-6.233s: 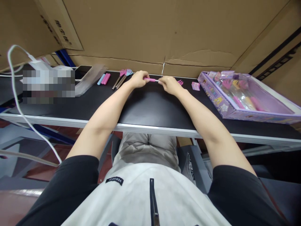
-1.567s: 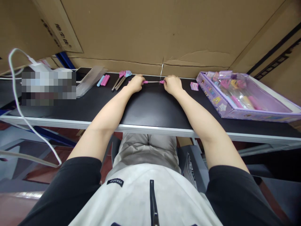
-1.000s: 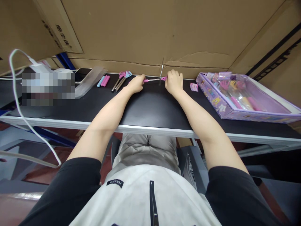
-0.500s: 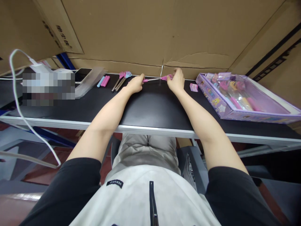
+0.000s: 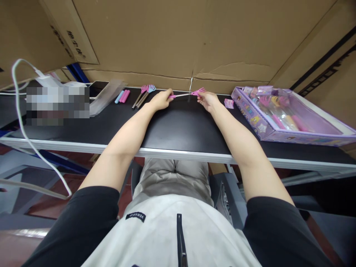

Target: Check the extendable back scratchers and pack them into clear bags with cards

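I hold a small pink back scratcher (image 5: 185, 94) with a thin metal rod, stretched out between my hands over the far part of the black table (image 5: 178, 129). My left hand (image 5: 160, 99) is closed on its pink handle end. My right hand (image 5: 209, 99) pinches the rod just below the pink claw head (image 5: 199, 91), which sticks up past my fingers.
Two more scratchers, pink and blue (image 5: 144, 93), lie left of my hands, with loose pink and blue handle sleeves (image 5: 122, 95) and a clear bag (image 5: 105, 94) further left. A purple toy box (image 5: 289, 115) stands at right, a small pink packet (image 5: 229, 103) near it. Cardboard (image 5: 178, 40) walls the back.
The scratcher has been pulled out longer between my hands. My right hand slid rightward along the rod, turned, and the pink claw head now shows above it.
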The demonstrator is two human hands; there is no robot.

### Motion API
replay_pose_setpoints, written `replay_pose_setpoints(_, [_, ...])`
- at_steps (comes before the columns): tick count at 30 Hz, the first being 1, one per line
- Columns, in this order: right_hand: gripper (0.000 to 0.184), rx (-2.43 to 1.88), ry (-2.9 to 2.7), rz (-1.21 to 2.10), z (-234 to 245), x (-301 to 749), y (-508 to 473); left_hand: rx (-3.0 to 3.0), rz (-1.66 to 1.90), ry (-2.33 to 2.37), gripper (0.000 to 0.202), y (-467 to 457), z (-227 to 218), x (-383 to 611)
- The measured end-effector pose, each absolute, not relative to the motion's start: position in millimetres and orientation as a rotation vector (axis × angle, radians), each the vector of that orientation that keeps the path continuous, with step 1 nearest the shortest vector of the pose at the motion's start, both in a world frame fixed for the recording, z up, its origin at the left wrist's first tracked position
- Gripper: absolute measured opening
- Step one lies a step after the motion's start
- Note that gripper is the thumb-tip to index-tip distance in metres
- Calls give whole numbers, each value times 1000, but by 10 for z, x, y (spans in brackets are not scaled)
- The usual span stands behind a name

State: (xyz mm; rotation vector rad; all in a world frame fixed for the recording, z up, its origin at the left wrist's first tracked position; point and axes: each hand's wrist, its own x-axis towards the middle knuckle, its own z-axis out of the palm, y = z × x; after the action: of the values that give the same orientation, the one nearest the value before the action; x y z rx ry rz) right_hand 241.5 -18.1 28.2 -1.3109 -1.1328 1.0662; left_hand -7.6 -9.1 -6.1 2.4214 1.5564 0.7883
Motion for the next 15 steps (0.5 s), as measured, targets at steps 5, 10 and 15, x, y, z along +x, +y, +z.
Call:
replay_pose_setpoints(5, [34, -1250, -1090, 1147, 253, 2353, -217, 2445, 775, 1573, 28, -165, -14, -29])
replay_pose_setpoints(10, [35, -1217, -1034, 1212, 278, 2291, -286, 2464, 786, 1549, 27, -177, -4, 2])
replay_pose_setpoints(15, [36, -1218, -1080, 1220, 296, 2252, -327, 2469, 814, 1505, 26, -165, -8, 25])
